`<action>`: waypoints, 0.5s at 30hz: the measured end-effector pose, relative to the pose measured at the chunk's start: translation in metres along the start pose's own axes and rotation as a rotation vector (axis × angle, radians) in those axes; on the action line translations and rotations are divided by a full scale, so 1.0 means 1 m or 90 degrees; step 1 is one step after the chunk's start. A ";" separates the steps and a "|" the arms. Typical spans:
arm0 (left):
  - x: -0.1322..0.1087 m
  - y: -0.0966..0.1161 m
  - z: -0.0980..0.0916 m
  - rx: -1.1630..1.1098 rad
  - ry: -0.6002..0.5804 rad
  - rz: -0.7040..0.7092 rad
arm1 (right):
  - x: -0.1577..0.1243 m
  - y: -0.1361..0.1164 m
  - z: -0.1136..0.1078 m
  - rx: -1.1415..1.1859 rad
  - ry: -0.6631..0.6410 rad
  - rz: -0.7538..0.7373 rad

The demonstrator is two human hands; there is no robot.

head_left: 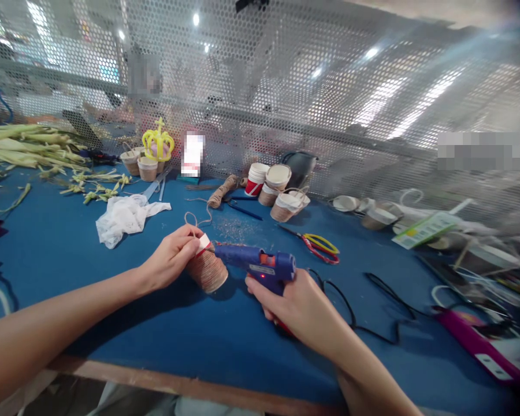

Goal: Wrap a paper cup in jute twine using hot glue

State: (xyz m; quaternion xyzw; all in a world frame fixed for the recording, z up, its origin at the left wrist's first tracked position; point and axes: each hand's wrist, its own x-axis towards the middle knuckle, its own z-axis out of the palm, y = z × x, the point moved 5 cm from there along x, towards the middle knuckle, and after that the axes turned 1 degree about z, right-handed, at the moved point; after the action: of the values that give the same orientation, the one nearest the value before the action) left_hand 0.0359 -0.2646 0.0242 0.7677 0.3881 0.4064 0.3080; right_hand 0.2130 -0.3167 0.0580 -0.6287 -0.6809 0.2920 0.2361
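Observation:
My left hand is closed around the top of a paper cup wrapped in brown twine, which lies tilted on the blue table. A loose twine end loops up from the cup. In my right hand I grip a blue hot glue gun, its nozzle touching the cup near the red-and-white rim. A black power cord runs from the gun across the table to the right.
Behind the cup lie a twine spool, stacked paper cups, yellow-handled scissors, a white cloth and a yellow crown ornament. Green leaf strips sit far left. A perforated metal screen closes the back; a person sits beyond it.

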 end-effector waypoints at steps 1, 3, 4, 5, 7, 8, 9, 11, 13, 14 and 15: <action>0.000 0.000 0.000 -0.001 0.002 0.001 | -0.001 -0.001 0.001 0.006 -0.002 -0.001; 0.000 0.000 0.000 0.000 0.007 0.000 | -0.003 -0.003 0.002 0.015 -0.005 -0.007; 0.000 0.000 0.000 0.001 0.009 -0.001 | -0.003 -0.004 0.002 0.017 -0.006 -0.010; 0.000 -0.001 0.000 0.001 0.010 -0.001 | -0.003 -0.004 0.003 0.019 -0.008 -0.014; 0.000 -0.001 0.000 -0.003 0.009 0.002 | -0.004 -0.005 0.004 0.023 -0.015 -0.018; 0.000 -0.001 0.000 -0.007 0.007 0.005 | -0.004 -0.005 0.004 0.024 -0.019 -0.016; 0.000 -0.001 0.000 -0.011 0.004 0.007 | -0.004 -0.005 0.005 0.026 -0.021 -0.011; 0.000 -0.001 0.000 -0.016 0.001 0.008 | -0.005 -0.005 0.006 0.023 -0.022 -0.001; 0.000 -0.001 0.001 -0.021 -0.003 0.006 | -0.005 -0.006 0.007 0.005 -0.015 -0.004; 0.000 -0.001 0.001 -0.023 -0.006 0.005 | -0.006 -0.007 0.008 -0.007 -0.012 -0.011; 0.000 -0.001 0.001 -0.025 -0.008 0.005 | -0.006 -0.007 0.008 -0.015 -0.012 -0.019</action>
State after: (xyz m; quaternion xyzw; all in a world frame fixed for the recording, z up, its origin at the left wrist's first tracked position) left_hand 0.0364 -0.2645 0.0233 0.7653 0.3753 0.4104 0.3240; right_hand 0.2031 -0.3234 0.0577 -0.6185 -0.6956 0.2866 0.2267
